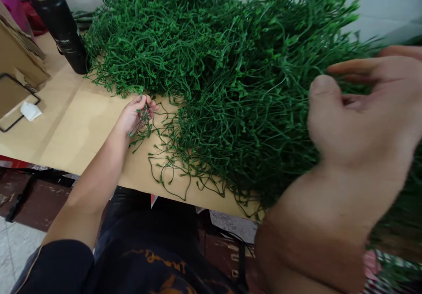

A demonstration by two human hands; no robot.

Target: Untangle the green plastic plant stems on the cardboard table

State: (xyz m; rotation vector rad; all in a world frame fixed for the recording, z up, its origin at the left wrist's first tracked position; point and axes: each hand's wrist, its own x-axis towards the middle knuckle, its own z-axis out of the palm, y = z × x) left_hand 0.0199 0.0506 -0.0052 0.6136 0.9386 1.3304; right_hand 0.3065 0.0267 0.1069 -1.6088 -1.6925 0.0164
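My left hand (140, 111) is closed around a few thin green artificial plant stems (141, 132), whose budded ends hang below the palm, just above the table. A large heap of the same green stems (237, 70) spreads before me, with small bright buds at the tips. Close to the camera on the right, my right hand (365, 96) is raised over the heap's right side. Its fingers reach out loosely with the thumb apart, and I see nothing between them. Some fingers are partly hidden behind the hand.
The heap lies on a table covered in brown paper (89, 122). A black bottle (62, 26) stands at the back left, beside a cardboard box (16, 48). A crumpled white tissue (30, 110) lies by a black wire frame (36, 96). White tiled wall (389, 12) rises behind.
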